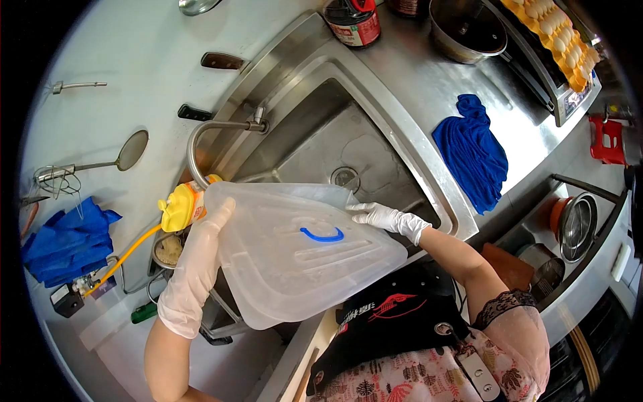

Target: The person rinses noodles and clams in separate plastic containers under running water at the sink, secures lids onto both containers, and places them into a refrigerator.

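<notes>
A large translucent plastic box lid [288,268] with a blue handle [321,236] is held tilted over the near side of the steel sink [315,154]. My left hand [213,224], in a white glove, grips its left edge. On the far right edge, my gloved right hand [385,220] pinches the rim; part of its fingers is hidden behind the plastic. The curved faucet [201,144] rises just beyond my left hand. Next to that hand stands a yellow-capped bottle [181,206].
A blue cloth [472,154] lies on the steel counter right of the sink. A red-labelled jar [353,23], a pot [467,33] and an egg tray [556,40] sit farther back. Utensils and another blue cloth [70,238] hang on the left wall.
</notes>
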Available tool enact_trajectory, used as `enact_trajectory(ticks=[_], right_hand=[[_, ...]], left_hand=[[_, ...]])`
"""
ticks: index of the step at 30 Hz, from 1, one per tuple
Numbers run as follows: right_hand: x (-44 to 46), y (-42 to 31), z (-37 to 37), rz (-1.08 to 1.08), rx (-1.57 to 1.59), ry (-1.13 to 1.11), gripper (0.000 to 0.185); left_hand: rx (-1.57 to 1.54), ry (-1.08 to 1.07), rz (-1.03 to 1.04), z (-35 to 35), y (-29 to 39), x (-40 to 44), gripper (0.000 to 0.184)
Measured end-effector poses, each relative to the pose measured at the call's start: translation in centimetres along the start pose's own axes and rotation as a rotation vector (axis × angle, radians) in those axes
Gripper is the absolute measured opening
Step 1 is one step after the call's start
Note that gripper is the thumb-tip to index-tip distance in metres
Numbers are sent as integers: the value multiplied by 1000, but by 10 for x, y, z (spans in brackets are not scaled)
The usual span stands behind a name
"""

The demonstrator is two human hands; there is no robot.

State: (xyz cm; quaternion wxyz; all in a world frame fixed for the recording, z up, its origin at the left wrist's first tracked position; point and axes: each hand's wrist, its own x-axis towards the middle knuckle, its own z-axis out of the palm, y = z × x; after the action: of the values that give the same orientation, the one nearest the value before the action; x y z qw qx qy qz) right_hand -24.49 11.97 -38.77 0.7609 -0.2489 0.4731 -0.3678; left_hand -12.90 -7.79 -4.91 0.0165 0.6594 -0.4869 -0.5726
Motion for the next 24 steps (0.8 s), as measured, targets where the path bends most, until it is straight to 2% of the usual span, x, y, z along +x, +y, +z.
enact_trajectory(ticks=[5,8,12,14,24], right_hand=[[6,12,4,-80,-68,14,47],[7,15,7,-14,37,-35,48],[5,16,10,-37,-29,-25,49],[3,15,11,-19,-4,-40,49],[6,24,14,23,136,-95,48]], left_hand=[[52,-31,-65,4,4,-3,33],[83,-37,-95,11,7,-7,33],[98,-49,-110,17,9,-10,34],[164,-19,-168,21,13,-13,36],[221,-29,-198,24,14,-12,39]])
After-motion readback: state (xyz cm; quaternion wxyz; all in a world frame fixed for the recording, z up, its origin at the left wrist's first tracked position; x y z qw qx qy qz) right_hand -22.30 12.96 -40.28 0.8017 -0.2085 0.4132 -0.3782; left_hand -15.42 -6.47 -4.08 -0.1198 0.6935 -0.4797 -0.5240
